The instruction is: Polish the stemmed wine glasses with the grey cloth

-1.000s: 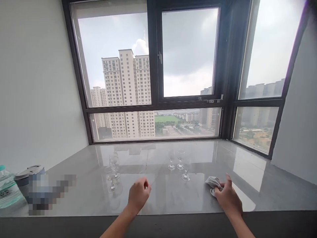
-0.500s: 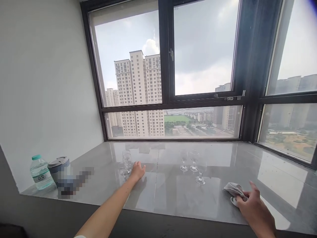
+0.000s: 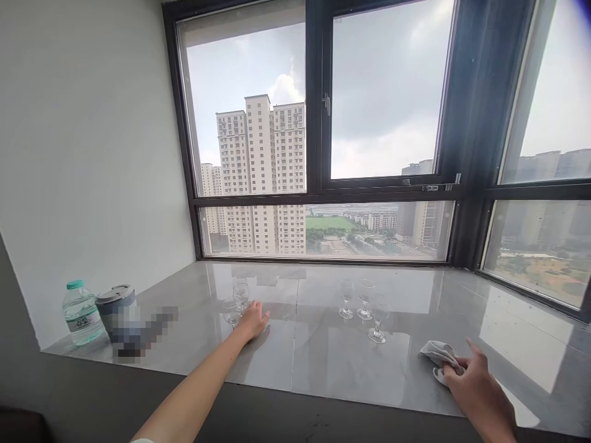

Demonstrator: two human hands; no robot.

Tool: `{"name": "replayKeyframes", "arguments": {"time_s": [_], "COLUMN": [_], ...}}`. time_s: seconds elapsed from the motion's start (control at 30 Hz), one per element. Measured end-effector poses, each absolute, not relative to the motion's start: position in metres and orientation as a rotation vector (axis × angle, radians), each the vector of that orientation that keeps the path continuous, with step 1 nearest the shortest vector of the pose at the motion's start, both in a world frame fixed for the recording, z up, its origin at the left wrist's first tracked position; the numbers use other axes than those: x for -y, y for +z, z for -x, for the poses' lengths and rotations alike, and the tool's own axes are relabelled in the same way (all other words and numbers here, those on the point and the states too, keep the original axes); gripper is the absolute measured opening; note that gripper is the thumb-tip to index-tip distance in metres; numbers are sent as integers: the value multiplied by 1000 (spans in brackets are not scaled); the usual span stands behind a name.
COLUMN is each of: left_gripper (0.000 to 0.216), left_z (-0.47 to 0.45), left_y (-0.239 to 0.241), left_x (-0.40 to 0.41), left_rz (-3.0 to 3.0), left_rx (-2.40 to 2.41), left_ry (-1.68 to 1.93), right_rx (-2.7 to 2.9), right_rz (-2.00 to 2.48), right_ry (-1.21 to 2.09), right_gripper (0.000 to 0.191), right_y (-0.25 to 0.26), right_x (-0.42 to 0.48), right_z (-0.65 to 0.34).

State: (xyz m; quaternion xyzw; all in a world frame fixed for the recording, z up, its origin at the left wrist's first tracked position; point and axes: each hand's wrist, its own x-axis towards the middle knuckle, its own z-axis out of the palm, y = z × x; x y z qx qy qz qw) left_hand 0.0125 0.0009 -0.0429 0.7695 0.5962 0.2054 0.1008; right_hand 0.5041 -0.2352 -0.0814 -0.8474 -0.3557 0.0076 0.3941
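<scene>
My left hand [image 3: 253, 321] is over the sill just right of two clear stemmed glasses, a far glass [image 3: 241, 293] and a near glass [image 3: 231, 312]. Its thumb stands apart from the loosely bent fingers, and I see nothing held; the fingertips are partly hidden. Whether it touches a glass I cannot tell. At the right, my right hand [image 3: 480, 384] pinches a pale grey cloth [image 3: 441, 355] against the sill, index finger raised. Between the hands stand three more upright stemmed glasses: one at the left [image 3: 345, 298], one at the back [image 3: 365, 299], one in front [image 3: 378, 317].
A water bottle [image 3: 82, 314] with a green cap and a lidded cup [image 3: 115, 301] stand at the left end, beside a blurred patch. The glossy grey tiled sill [image 3: 332, 369] ends at a front edge. Dark-framed windows [image 3: 318, 200] rise behind it.
My left hand has shifted slightly left and nearer, closer to the two glasses. My right hand keeps hold of the cloth with hardly any movement. The camera view has shifted slightly.
</scene>
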Motion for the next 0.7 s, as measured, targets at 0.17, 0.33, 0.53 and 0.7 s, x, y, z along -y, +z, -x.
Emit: {"name": "replayKeyframes", "arguments": {"time_s": [0.17,0.33,0.53,0.7], "left_gripper": [40,37,47,31], "left_z": [-46,-154,-302,-365], "left_y": [-35,-34,-42,-50], "left_x": [14,48,85,81], "left_rz": [-2344,-2341,-2199,-2002], "left_rx": [-1566,-1225,-1018,-1110], "left_ry": [729,847,813,754], "right_rx": [915,865,846,858], "right_rz": [2181,2178,2141,2108], "right_ry": [-45,-141,-155,-150], "right_gripper": [71,64,63,63], "right_y": [-77,-71,-73,-75], "right_x": [236,234,233,234], "right_z": [-498,-493,-494,-498]}}
